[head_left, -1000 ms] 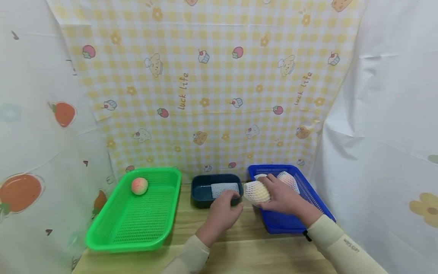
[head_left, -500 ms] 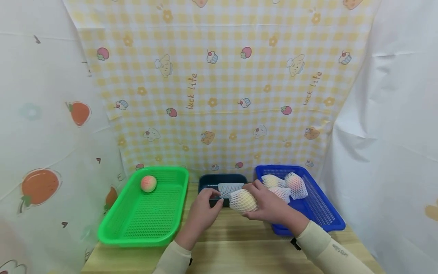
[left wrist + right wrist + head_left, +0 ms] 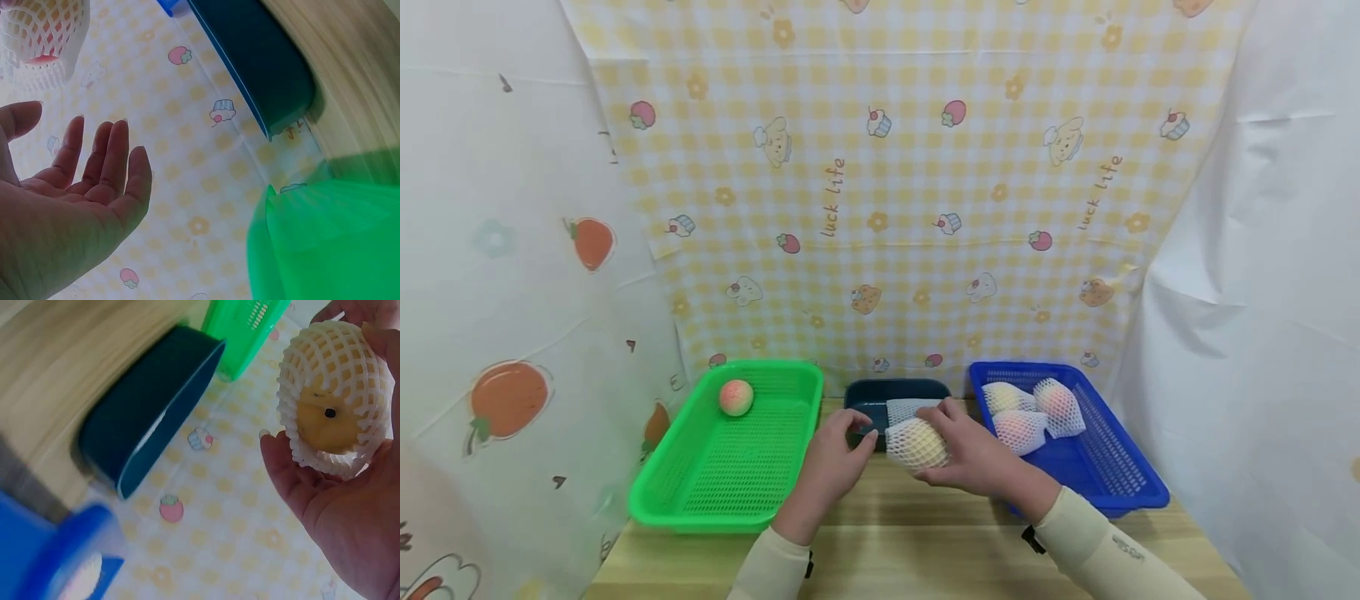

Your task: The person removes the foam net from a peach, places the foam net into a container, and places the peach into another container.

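A yellow fruit in a white foam net (image 3: 917, 444) is held up in front of the dark box by my right hand (image 3: 973, 454). The right wrist view shows the yellow fruit (image 3: 330, 419) bare at one end, with a black dot, and fingers curled round the net. My left hand (image 3: 831, 462) is just left of it, apart from the net. In the left wrist view the left hand (image 3: 75, 194) has its fingers loosely spread and nothing in them. Behind the held fruit, a white foam net (image 3: 904, 409) lies in the dark box (image 3: 898, 385).
At left, a green basket (image 3: 722, 508) holds a pink-yellow peach (image 3: 736, 397). On the right, three netted fruits lie in the blue basket (image 3: 1105, 462), one of them a pinkish netted fruit (image 3: 1021, 430). All stand on a wooden table (image 3: 910, 550) before a checked cloth.
My right hand has carried the netted yellow fruit left, from over the blue basket to in front of the dark box. My left hand has shifted left, and the head view has turned slightly left.
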The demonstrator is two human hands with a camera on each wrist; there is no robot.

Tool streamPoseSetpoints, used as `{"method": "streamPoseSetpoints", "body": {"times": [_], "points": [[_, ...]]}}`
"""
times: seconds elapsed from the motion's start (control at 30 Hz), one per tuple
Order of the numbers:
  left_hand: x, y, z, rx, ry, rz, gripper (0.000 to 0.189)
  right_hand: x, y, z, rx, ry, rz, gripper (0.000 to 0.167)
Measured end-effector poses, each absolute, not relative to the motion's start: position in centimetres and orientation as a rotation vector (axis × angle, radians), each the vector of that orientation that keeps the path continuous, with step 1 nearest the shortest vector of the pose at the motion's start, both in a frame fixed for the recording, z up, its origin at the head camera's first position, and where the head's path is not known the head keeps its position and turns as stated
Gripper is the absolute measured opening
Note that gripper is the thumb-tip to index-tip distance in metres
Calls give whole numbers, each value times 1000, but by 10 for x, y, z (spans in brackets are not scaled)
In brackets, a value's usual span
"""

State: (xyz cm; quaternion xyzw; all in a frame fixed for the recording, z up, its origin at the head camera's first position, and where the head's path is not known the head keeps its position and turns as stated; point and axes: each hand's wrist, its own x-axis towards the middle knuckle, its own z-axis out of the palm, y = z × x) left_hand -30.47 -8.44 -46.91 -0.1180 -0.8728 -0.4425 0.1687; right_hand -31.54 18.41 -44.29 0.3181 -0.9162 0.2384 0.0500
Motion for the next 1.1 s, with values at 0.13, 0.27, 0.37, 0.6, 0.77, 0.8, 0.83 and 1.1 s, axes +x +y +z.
{"method": "streamPoseSetpoints", "body": {"times": [0.13,0.27,0.37,0.6,0.77,0.8,0.83,1.1], "points": [[-304,-86,-468,-338,-2476,-1267,15,-315,174,-458,935,-2793,809,83],[-303,-87,-469,-369,-2470,-1276,16,-312,168,-479,927,-2818,805,82],[-302,-88,-470,-384,-2474,-1269,16,-313,165,-494,923,-2825,773,83],[-303,-90,-474,-400,-2495,-1279,14,-317,162,-517,908,-2869,805,84],[-303,-91,-477,-405,-2516,-1285,18,-317,159,-533,922,-2915,816,87],[-303,-91,-478,-403,-2520,-1285,18,-317,158,-535,925,-2922,820,87],[-302,-92,-478,-401,-2521,-1285,19,-316,158,-538,927,-2928,827,87],[-302,-93,-482,-400,-2528,-1286,17,-312,153,-544,929,-2937,860,91]]}}
